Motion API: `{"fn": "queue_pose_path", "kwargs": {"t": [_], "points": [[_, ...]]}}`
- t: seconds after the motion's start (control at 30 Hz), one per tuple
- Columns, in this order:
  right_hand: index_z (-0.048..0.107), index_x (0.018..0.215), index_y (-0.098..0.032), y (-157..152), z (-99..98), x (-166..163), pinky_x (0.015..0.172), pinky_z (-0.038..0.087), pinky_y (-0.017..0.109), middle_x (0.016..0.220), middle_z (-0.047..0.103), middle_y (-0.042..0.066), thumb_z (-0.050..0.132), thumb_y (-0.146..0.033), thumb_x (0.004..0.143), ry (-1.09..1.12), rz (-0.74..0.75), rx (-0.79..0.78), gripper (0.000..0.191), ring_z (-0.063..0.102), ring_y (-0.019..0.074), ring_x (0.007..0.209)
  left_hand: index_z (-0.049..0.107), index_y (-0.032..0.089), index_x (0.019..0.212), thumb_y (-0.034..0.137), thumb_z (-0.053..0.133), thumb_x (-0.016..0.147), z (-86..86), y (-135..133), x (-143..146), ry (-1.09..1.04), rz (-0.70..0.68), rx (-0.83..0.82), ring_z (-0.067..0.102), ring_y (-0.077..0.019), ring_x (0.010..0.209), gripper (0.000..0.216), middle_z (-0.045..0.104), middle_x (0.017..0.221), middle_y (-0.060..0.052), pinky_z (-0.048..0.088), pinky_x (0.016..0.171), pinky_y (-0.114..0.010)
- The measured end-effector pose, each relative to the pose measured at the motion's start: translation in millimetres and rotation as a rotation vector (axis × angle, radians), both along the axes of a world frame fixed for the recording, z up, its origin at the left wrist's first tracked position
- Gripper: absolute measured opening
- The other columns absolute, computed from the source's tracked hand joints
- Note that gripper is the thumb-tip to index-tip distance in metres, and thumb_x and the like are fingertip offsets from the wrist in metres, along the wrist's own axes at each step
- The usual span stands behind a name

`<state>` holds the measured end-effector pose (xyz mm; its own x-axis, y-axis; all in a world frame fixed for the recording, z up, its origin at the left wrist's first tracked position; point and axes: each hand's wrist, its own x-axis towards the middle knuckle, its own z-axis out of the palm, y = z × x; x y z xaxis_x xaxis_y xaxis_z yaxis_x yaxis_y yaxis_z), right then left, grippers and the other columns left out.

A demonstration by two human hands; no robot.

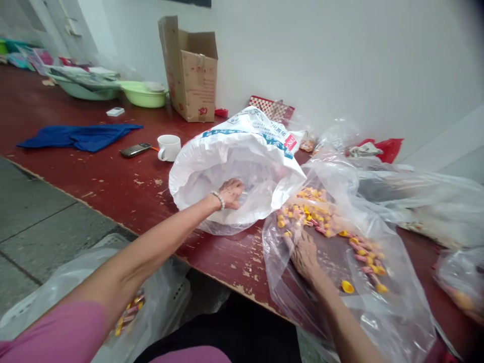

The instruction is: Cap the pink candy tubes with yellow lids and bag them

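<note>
Worn red table (113, 186) fills frame centre: left hand (231, 193), fingers curled on white sack (242, 166) rim to hold it open, right hand (304, 254) spread inside clear bag (397, 302) w/ pink-yellow pieces (313, 214), lower right.

White sack (242, 146): blue band, red label, print too blurred to read.

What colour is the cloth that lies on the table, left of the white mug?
The cloth is dark blue, seen in the head view.
</note>
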<state>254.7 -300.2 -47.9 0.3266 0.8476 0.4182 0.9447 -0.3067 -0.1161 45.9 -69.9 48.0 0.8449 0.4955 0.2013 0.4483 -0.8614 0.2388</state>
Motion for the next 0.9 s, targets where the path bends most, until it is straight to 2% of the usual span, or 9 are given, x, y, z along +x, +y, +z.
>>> {"fn": "queue_pose_path", "kwargs": {"t": [0.1,0.2,0.3,0.43,0.5,0.6,0.7,0.8,0.9], "points": [[0.058,0.105,-0.019,-23,6.5,0,0.09,0.043,0.042,0.11,0.062,0.012,0.034,-0.039,0.092,0.011,0.034,-0.014,0.034,0.055,0.0248,0.104,0.056,0.009,0.11,0.032,0.066,0.075,-11.1,15,30,0.139,0.028,-0.079,0.053,-0.0245,0.106,0.044,0.054,0.115,-0.01,0.044,0.091,-0.042],[0.058,0.106,-0.02,-41,10.5,-2,0.094,0.041,0.044,0.108,0.064,0.009,0.039,-0.04,0.091,-0.001,0.116,-0.019,0.031,0.056,0.0245,0.106,0.054,0.007,0.114,0.029,0.076,0.055,-23.1,16,41,0.216,0.087,-0.135,0.052,-0.0311,0.105,0.067,0.051,0.116,-0.015,0.044,0.087,-0.04],[0.059,0.109,-0.019,-51,12.2,-10,0.098,0.038,0.047,0.109,0.065,0.009,0.041,-0.034,0.092,-0.057,0.131,0.001,0.03,0.055,0.0253,0.108,0.049,0.011,0.119,0.025,0.069,0.059,-33.8,6,43,0.192,0.154,-0.124,0.048,-0.036,0.11,0.065,0.047,0.12,-0.019,0.043,0.087,-0.046],[0.065,0.099,-0.021,-56,15.2,-22,0.095,0.04,0.046,0.112,0.063,0.009,0.043,-0.028,0.091,-0.108,0.072,0.042,0.024,0.051,0.0263,0.109,0.049,0.012,0.118,0.02,0.053,0.071,-41.1,-6,40,0.11,0.238,-0.075,0.044,-0.0351,0.114,0.048,0.047,0.12,-0.019,0.039,0.091,-0.048],[0.067,0.092,-0.021,-57,15.8,-25,0.087,0.045,0.044,0.107,0.063,0.01,0.044,-0.026,0.09,-0.086,0.055,0.046,0.023,0.053,0.0259,0.1,0.051,0.013,0.115,0.02,0.05,0.073,-41.4,-6,38,0.084,0.271,-0.075,0.044,-0.034,0.114,0.042,0.048,0.119,-0.019,0.041,0.09,-0.045],[0.065,0.095,-0.02,-58,14.6,-25,0.078,0.05,0.041,0.099,0.06,0.011,0.046,-0.026,0.088,0.02,0.05,0.058,0.021,0.056,0.0242,0.09,0.056,0.015,0.108,0.02,0.052,0.072,-39.7,-2,32,0.06,0.303,-0.107,0.049,-0.0314,0.11,0.037,0.055,0.111,-0.016,0.043,0.087,-0.039],[0.063,0.099,-0.019,-60,14.1,-23,0.08,0.052,0.042,0.106,0.057,0.012,0.045,-0.025,0.087,0.126,0.046,0.116,0.022,0.058,0.0242,0.093,0.058,0.016,0.103,0.019,0.055,0.07,-38.8,3,22,0.009,0.345,-0.143,0.053,-0.0301,0.107,0.034,0.061,0.103,-0.014,0.044,0.086,-0.037],[0.062,0.103,-0.018,-65,17.2,-23,0.083,0.051,0.044,0.114,0.053,0.015,0.046,-0.029,0.085,0.213,0.02,0.228,0.026,0.058,0.0251,0.099,0.058,0.016,0.106,0.016,0.057,0.067,-39.1,8,7,-0.089,0.402,-0.185,0.058,-0.03,0.102,0.039,0.064,0.101,-0.013,0.045,0.084,-0.038],[0.064,0.1,-0.018,-71,25.5,-25,0.086,0.048,0.046,0.109,0.059,0.014,0.05,-0.036,0.083,0.354,-0.052,0.306,0.029,0.058,0.0262,0.099,0.056,0.016,0.108,0.014,0.057,0.064,-36.8,9,-10,-0.222,0.443,-0.242,0.063,-0.0268,0.092,0.044,0.067,0.098,-0.011,0.047,0.08,-0.036]]}}
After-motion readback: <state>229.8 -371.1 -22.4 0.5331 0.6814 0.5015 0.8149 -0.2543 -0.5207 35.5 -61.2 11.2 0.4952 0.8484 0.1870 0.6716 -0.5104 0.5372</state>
